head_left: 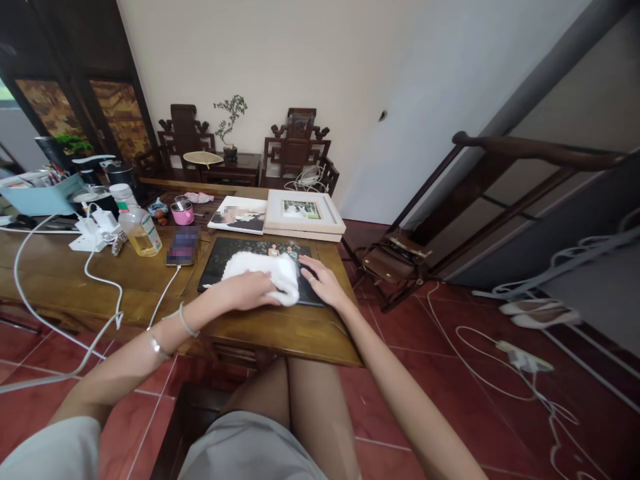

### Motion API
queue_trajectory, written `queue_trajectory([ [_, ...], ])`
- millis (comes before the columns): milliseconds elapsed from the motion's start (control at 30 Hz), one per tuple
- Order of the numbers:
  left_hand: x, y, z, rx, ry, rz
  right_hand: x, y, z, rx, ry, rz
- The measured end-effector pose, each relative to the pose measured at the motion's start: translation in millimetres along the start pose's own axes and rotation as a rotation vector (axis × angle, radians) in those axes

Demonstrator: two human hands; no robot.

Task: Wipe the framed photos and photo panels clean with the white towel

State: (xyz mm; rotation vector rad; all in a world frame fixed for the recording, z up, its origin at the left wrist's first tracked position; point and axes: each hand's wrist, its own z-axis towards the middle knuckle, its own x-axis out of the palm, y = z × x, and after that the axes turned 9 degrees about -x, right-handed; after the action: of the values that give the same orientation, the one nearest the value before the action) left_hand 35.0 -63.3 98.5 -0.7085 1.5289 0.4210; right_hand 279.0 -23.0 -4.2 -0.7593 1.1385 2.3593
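A dark photo panel (215, 257) with small figures printed near its top edge lies flat on the wooden table. Over its middle is a bunched, fluffy white cloth (245, 265). My left hand (250, 290) presses down on this cloth and grips it, the fingertips partly sunk in its folds. Resting at the panel's right side, my right hand (320, 280) has its fingers stretched out and apart, with nothing held in it.
Behind the panel are a stack of pale picture frames (305, 223) and a photo print (237, 215). To the left sit a phone (183, 247), a bottle (140, 230), a pink cup (183, 213) and white charging cables (117, 293). A wooden chair (400, 260) stands right of the table (300, 333).
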Motion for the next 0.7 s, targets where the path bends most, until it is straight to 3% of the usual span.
queue_trajectory([
  [100, -2.0, 31, 30, -0.110, -0.011, -0.018, 1, -1, 0, -0.029, 0.024, -0.047],
  [167, -2.1, 42, 53, -0.085, -0.081, -0.112, 2, -1, -1, -0.041, 0.031, -0.054],
  [300, 0.2, 37, 95, -0.001, -0.153, -0.400, 2, -2, -1, -0.053, 0.029, -0.067],
  [400, 3.8, 23, 116, 0.033, -0.129, -0.446, 2, -2, -2, -0.013, 0.029, -0.097],
  [533, 7.2, 26, 117, 0.010, -0.139, -0.331, 1, 0, -2, -0.033, 0.048, -0.094],
  [700, 4.2, 67, 85, -0.110, -0.203, -0.194, 1, 0, 0, -0.022, 0.042, -0.062],
])
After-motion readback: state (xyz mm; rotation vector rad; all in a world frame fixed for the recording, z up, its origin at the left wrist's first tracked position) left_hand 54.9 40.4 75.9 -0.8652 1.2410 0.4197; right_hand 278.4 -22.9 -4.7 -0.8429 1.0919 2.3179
